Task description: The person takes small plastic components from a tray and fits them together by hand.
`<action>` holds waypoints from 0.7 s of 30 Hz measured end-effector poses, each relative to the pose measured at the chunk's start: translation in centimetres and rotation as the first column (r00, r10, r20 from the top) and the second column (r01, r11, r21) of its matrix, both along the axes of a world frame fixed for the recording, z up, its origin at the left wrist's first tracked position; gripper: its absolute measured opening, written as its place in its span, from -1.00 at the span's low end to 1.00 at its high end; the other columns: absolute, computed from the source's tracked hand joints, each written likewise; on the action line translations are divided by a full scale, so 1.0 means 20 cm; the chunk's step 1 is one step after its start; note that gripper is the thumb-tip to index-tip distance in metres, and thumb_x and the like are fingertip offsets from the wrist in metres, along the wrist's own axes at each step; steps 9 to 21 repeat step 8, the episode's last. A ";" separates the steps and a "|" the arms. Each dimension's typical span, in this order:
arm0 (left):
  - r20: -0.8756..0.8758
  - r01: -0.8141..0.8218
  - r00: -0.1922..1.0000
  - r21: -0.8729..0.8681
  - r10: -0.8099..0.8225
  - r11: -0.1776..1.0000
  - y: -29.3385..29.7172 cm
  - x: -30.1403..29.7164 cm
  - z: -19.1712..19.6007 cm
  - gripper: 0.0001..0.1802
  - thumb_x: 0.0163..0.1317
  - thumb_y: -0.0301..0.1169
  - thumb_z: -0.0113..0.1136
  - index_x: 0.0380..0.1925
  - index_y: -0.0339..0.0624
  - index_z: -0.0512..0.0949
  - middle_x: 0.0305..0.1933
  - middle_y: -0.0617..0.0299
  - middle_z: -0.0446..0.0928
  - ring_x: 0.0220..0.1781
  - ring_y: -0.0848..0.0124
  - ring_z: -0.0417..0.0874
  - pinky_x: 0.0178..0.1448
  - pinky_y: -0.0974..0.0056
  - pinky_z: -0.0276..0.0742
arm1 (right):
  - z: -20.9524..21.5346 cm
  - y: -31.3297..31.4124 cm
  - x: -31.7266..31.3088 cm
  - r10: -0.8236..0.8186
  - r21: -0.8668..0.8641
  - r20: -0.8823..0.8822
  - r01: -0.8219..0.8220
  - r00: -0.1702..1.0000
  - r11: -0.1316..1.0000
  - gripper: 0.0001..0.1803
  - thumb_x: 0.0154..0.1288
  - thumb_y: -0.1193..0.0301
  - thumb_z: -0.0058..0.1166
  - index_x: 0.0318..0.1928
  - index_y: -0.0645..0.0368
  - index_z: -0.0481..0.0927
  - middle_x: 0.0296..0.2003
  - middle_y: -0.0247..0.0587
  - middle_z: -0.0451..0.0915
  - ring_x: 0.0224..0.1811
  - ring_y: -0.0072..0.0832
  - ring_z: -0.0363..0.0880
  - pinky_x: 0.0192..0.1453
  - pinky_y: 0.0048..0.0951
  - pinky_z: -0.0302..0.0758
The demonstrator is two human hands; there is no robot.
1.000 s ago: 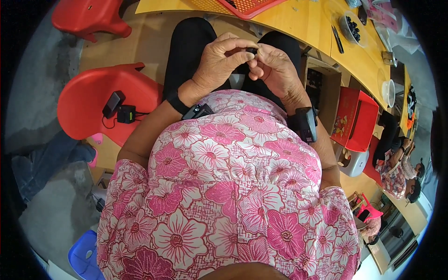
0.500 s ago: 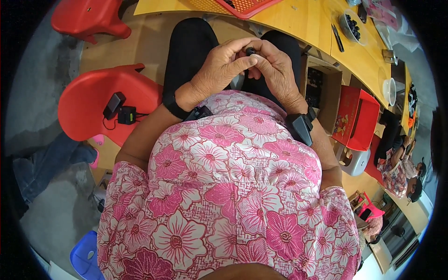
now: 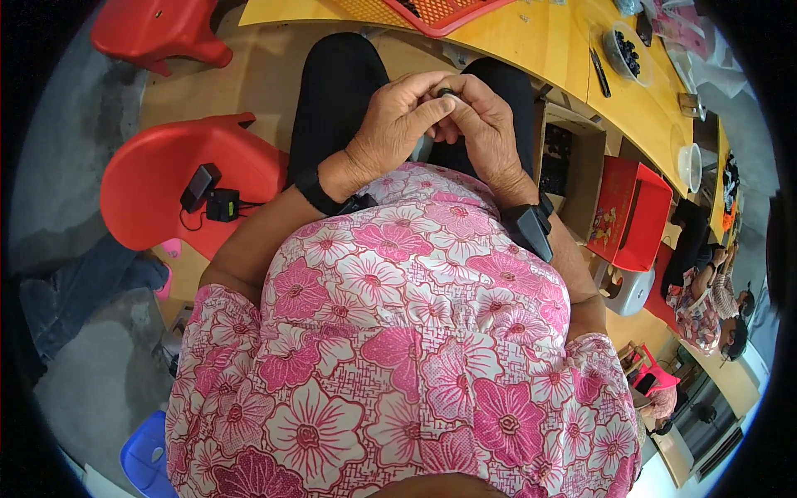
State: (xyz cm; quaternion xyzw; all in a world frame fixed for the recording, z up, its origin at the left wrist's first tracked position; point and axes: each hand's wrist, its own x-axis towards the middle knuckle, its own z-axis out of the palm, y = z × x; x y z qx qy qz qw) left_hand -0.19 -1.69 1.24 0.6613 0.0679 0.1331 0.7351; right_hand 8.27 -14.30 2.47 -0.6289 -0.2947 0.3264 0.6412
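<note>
A red tray (image 3: pixel 448 12) with an orange mesh inside sits at the top edge of the frame on a yellow table (image 3: pixel 540 41), and a bowl (image 3: pixel 624 51) of dark pieces stands further right beside a dark pen-like tool (image 3: pixel 599 72). Under the table at right an open cardboard box (image 3: pixel 567 158) holds dark items, next to a red box (image 3: pixel 629 212). At left, a red chair (image 3: pixel 158 187) carries two small black devices (image 3: pixel 211 196) joined by a cable. A second red chair (image 3: pixel 158 33) fills the upper left. A pink floral blouse (image 3: pixel 398 349) hides most of both forearms. Above it, upper centre, the left hand (image 3: pixel 390 133) and right hand (image 3: pixel 481 129) meet over black-trousered knees, fingertips pinched together on a small dark part (image 3: pixel 446 92) held between them. Both wrists wear black bands.
</note>
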 end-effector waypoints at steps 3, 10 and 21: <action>-0.017 0.112 0.993 -0.154 -0.115 0.982 0.00 0.05 0.04 -0.60 0.33 -0.34 0.02 0.09 -0.34 0.41 -0.40 0.28 0.52 -0.48 0.58 0.54 -0.43 0.52 0.40 | 0.01 -0.01 0.03 -0.021 0.052 -0.227 0.034 0.974 0.998 -0.83 0.38 0.39 -0.08 -0.18 0.23 0.48 -0.50 -0.36 0.46 -0.57 -0.66 0.38 -0.47 -0.63 0.40; -0.112 0.139 0.982 -0.128 -0.154 0.982 0.17 -0.02 -0.07 -0.35 0.36 -0.07 -0.04 0.27 -0.33 0.20 -0.39 0.34 0.48 -0.37 0.58 0.51 -0.33 0.52 0.36 | 0.09 -0.07 0.29 -0.244 0.129 -0.283 0.289 0.927 0.948 -0.69 0.32 0.22 0.03 -0.14 0.22 0.45 -0.53 -0.30 0.43 -0.60 -0.55 0.35 -0.44 -0.47 0.49; -0.112 0.139 0.982 -0.128 -0.154 0.982 0.17 -0.02 -0.07 -0.35 0.36 -0.07 -0.04 0.27 -0.33 0.20 -0.39 0.34 0.48 -0.37 0.58 0.51 -0.33 0.52 0.36 | 0.09 -0.07 0.29 -0.244 0.129 -0.283 0.289 0.927 0.948 -0.69 0.32 0.22 0.03 -0.14 0.22 0.45 -0.53 -0.30 0.43 -0.60 -0.55 0.35 -0.44 -0.47 0.49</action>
